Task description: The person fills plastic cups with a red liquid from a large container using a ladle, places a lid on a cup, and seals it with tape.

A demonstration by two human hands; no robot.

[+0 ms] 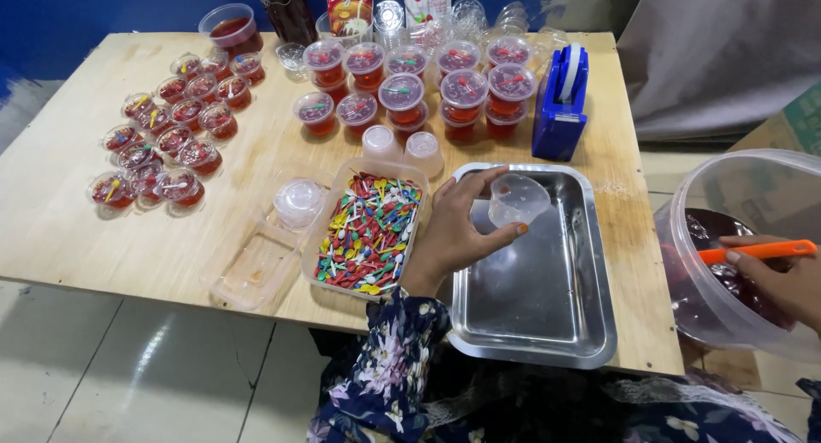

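At the far left of the table we see a cluster of small lidded cups filled with red jelly, lying in loose rows. Next comes an empty clear lid lying flat, and touching its right side a clear box full of tiny coloured spoons. Behind the box stand two upturned empty cups, and behind those a stacked group of sealed red cups with spoons under their lids. Our left hand hovers over the left edge of the steel tray, its fingers curled around an empty cup, pinching it between thumb and fingertips and holding it tilted above the tray. A blue tape dispenser stands just behind the tray. Beyond the table's right edge sits a big clear tub holding dark red liquid. Our right hand reaches into it, fingers closed around the orange handle of a tool whose lower end is hidden in the tub.
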